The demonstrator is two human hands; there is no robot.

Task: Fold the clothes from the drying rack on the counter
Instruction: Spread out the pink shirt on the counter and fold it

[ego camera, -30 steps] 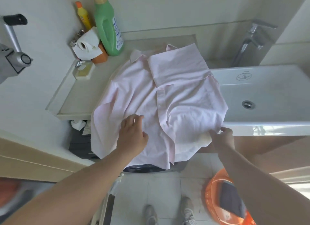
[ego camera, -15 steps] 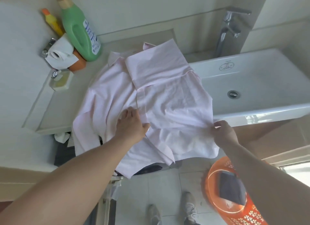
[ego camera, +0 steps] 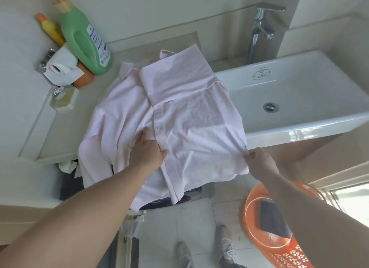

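**Two hands on one shirt: right panel drawn taut across the table**

One pink shirt is spread front-up on the table, its collar toward the wall and its hem hanging over the near edge; the right side lies against the rim of the sink. The left hand is laid on the cloth just beside the button placket, fingers straight and pressing flat, with nothing gripped. The right hand is clamped on the shirt's lower right edge, the fabric pinched between thumb and fingers.

Compared with a second ago, the right front panel is seen pulled further outward and flatter, with fewer creases across it, and the left hand has been moved in from the left half to the placket. The right sleeve is already folded in across the upper chest, and that has not changed. The right hand's pinch has been kept throughout.

From this it is judged that the smoothing step is nearly finished and the first side fold can be prepared; the left sleeve and side remain unfolded and bunched over the table's edge. An orange basket holding a dark item stands on the floor, and a green bottle and a paper roll stand at the table's back corner, well apart from the shirt.
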